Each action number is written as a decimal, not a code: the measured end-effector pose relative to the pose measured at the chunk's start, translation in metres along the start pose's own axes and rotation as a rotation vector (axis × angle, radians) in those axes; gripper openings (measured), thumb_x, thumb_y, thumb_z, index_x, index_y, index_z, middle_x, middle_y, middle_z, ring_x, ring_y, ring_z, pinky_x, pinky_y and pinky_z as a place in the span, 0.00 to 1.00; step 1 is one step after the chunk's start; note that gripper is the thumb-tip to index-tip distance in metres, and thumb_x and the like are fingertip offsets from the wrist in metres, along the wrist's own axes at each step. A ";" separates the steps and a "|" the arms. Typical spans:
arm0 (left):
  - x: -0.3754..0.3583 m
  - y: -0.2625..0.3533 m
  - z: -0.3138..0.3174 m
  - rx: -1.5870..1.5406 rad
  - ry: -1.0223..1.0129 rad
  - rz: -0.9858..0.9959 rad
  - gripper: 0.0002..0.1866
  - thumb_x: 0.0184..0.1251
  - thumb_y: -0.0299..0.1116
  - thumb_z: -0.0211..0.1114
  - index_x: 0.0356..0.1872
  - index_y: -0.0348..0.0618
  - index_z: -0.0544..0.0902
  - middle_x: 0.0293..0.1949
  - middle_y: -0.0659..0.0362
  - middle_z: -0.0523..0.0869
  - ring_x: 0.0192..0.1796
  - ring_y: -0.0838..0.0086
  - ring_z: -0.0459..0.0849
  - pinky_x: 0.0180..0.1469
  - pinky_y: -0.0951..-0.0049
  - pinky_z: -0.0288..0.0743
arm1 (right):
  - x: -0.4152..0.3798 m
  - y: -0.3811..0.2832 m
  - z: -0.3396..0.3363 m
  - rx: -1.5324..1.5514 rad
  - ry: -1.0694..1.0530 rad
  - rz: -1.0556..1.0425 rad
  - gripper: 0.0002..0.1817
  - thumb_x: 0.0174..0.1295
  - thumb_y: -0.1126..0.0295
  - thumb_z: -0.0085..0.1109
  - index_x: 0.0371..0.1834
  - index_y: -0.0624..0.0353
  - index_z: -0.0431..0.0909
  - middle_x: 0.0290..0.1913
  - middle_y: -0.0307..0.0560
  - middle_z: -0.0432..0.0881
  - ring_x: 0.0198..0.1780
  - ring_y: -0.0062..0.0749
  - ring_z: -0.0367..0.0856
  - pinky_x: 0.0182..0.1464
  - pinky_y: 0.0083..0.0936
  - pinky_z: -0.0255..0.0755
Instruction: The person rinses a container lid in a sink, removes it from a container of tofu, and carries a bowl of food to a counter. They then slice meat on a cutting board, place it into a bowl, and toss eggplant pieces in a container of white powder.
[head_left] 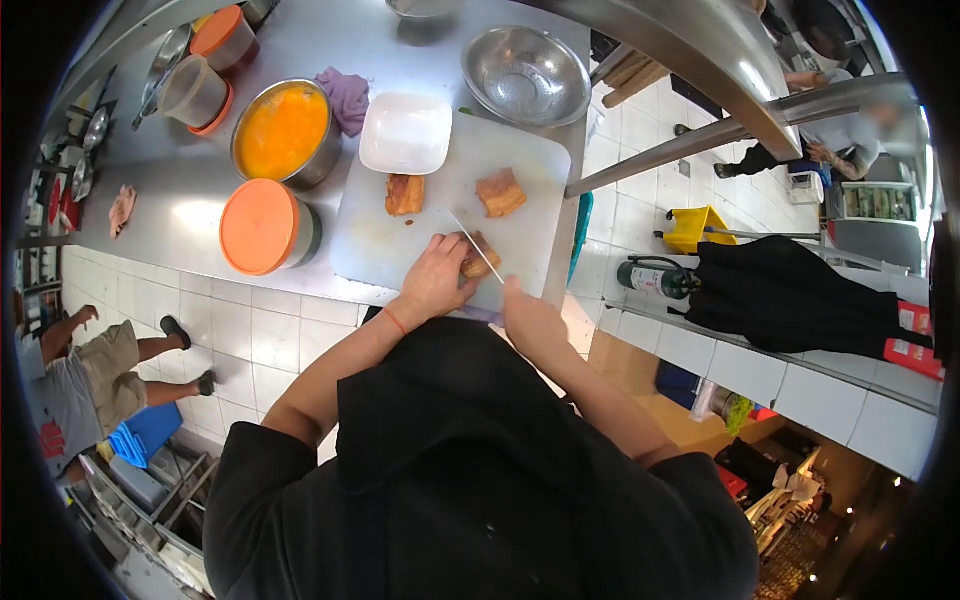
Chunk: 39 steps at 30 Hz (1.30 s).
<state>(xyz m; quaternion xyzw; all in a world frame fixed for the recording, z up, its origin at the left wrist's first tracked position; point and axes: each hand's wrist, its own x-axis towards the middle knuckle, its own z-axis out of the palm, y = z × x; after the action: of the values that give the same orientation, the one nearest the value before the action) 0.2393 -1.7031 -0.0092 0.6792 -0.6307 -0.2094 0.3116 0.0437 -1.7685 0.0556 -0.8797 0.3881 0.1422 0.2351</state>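
My right hand (532,320) is closed around the handle of a knife (474,244). Its thin blade lies across a browned chunk of meat (484,262) that looks like pork belly, on a white cutting board (535,160). With bent fingers, my left hand (437,277) presses that chunk from the left side. Farther up the board are two more browned pieces, a left meat piece (405,197) and a right meat piece (500,193). A white square bowl (405,133) stands at the board's upper left, just beyond the left piece.
Left of the board stand an orange-lidded tub (258,228) and a metal pot of orange liquid (284,130), with a purple cloth (345,100) alongside. A metal colander (527,77) sits at the far right. Other people stand at left and upper right; a metal rail (690,150) runs right.
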 end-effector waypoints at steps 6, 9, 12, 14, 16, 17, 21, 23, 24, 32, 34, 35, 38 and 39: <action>-0.004 0.005 -0.011 -0.015 0.074 0.022 0.28 0.54 0.34 0.76 0.55 0.33 0.79 0.56 0.46 0.79 0.57 0.49 0.77 0.63 0.57 0.75 | 0.008 -0.004 -0.026 0.042 -0.051 -0.048 0.10 0.71 0.72 0.47 0.52 0.63 0.66 0.34 0.65 0.87 0.38 0.64 0.89 0.42 0.59 0.81; -0.009 0.008 -0.017 0.002 0.045 0.009 0.27 0.54 0.33 0.76 0.55 0.34 0.79 0.54 0.46 0.79 0.57 0.50 0.77 0.62 0.56 0.76 | -0.011 -0.013 -0.048 -0.026 -0.128 -0.016 0.09 0.71 0.72 0.47 0.51 0.62 0.66 0.34 0.64 0.87 0.38 0.64 0.89 0.41 0.60 0.80; -0.009 0.001 -0.009 -0.003 0.019 -0.004 0.26 0.54 0.32 0.75 0.53 0.34 0.79 0.51 0.47 0.79 0.56 0.50 0.77 0.61 0.55 0.76 | -0.015 -0.010 -0.032 -0.002 -0.106 -0.018 0.08 0.71 0.72 0.47 0.49 0.62 0.66 0.33 0.63 0.88 0.38 0.64 0.89 0.40 0.59 0.81; -0.014 0.000 -0.003 -0.016 0.028 -0.015 0.25 0.55 0.32 0.75 0.53 0.34 0.79 0.50 0.47 0.78 0.56 0.50 0.77 0.61 0.55 0.77 | 0.004 0.001 0.005 0.007 -0.066 -0.049 0.08 0.70 0.73 0.47 0.49 0.62 0.65 0.33 0.63 0.87 0.37 0.64 0.89 0.40 0.59 0.81; -0.014 0.000 -0.004 -0.027 0.019 -0.022 0.24 0.55 0.32 0.75 0.51 0.33 0.79 0.52 0.46 0.79 0.57 0.49 0.78 0.61 0.55 0.77 | 0.016 0.003 0.009 0.017 -0.011 -0.078 0.08 0.70 0.73 0.47 0.49 0.62 0.65 0.32 0.64 0.87 0.37 0.64 0.89 0.40 0.58 0.80; -0.015 0.001 -0.005 -0.021 0.019 -0.016 0.24 0.55 0.32 0.75 0.51 0.33 0.79 0.52 0.46 0.79 0.57 0.49 0.78 0.61 0.55 0.77 | 0.021 0.005 0.008 0.020 0.000 -0.117 0.08 0.70 0.74 0.47 0.49 0.62 0.65 0.32 0.64 0.87 0.37 0.63 0.89 0.39 0.58 0.80; -0.021 0.004 -0.006 0.009 0.103 -0.001 0.24 0.55 0.32 0.75 0.52 0.33 0.79 0.55 0.45 0.79 0.56 0.47 0.78 0.60 0.56 0.77 | 0.003 -0.008 -0.034 0.043 -0.047 -0.152 0.09 0.70 0.74 0.48 0.50 0.63 0.66 0.30 0.65 0.86 0.36 0.63 0.89 0.39 0.58 0.80; -0.022 0.004 -0.004 -0.002 0.095 -0.013 0.24 0.56 0.32 0.75 0.52 0.32 0.79 0.55 0.44 0.79 0.56 0.47 0.78 0.60 0.56 0.77 | -0.012 -0.008 -0.041 0.029 -0.084 -0.123 0.10 0.70 0.73 0.49 0.51 0.63 0.65 0.30 0.65 0.86 0.36 0.64 0.88 0.39 0.59 0.79; -0.023 0.004 -0.003 -0.011 0.099 -0.021 0.24 0.56 0.31 0.75 0.53 0.32 0.79 0.55 0.45 0.80 0.56 0.47 0.78 0.60 0.56 0.77 | -0.017 -0.008 -0.042 0.014 -0.119 -0.094 0.12 0.69 0.72 0.51 0.52 0.63 0.65 0.30 0.65 0.86 0.36 0.65 0.87 0.39 0.60 0.78; -0.027 0.007 0.001 -0.016 0.105 -0.026 0.24 0.58 0.31 0.76 0.53 0.32 0.79 0.53 0.43 0.79 0.58 0.47 0.78 0.61 0.55 0.78 | 0.008 0.006 0.015 0.095 0.002 -0.136 0.11 0.71 0.72 0.47 0.53 0.62 0.65 0.32 0.65 0.86 0.36 0.65 0.88 0.39 0.60 0.79; -0.027 0.003 0.003 -0.016 0.106 -0.067 0.27 0.59 0.33 0.77 0.56 0.33 0.77 0.57 0.43 0.78 0.61 0.46 0.78 0.64 0.55 0.77 | 0.006 0.008 0.000 0.094 0.019 -0.172 0.12 0.71 0.72 0.47 0.54 0.62 0.65 0.32 0.66 0.86 0.36 0.65 0.88 0.39 0.60 0.79; -0.029 0.003 0.003 -0.015 0.101 -0.069 0.27 0.59 0.33 0.77 0.56 0.33 0.77 0.57 0.43 0.78 0.61 0.46 0.78 0.64 0.55 0.77 | -0.004 0.008 -0.013 0.083 -0.025 -0.118 0.12 0.71 0.72 0.47 0.55 0.62 0.65 0.33 0.66 0.86 0.36 0.65 0.88 0.39 0.59 0.79; -0.019 0.001 -0.002 -0.030 0.063 -0.085 0.34 0.59 0.34 0.78 0.65 0.34 0.73 0.64 0.43 0.75 0.66 0.46 0.76 0.68 0.56 0.74 | -0.025 0.021 -0.038 0.034 -0.073 -0.016 0.14 0.69 0.72 0.49 0.55 0.62 0.65 0.33 0.66 0.87 0.36 0.64 0.88 0.38 0.58 0.80; -0.017 -0.001 -0.002 -0.028 0.028 -0.081 0.38 0.59 0.34 0.78 0.68 0.34 0.70 0.67 0.42 0.73 0.67 0.46 0.74 0.70 0.56 0.73 | -0.031 0.029 -0.042 -0.003 -0.085 0.034 0.14 0.69 0.73 0.50 0.55 0.62 0.65 0.34 0.65 0.87 0.37 0.64 0.88 0.37 0.57 0.80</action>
<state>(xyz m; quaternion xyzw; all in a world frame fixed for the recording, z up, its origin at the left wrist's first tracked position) 0.2394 -1.6860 -0.0097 0.7025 -0.5955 -0.2211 0.3209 0.0044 -1.7892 0.0959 -0.8666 0.3924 0.1839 0.2475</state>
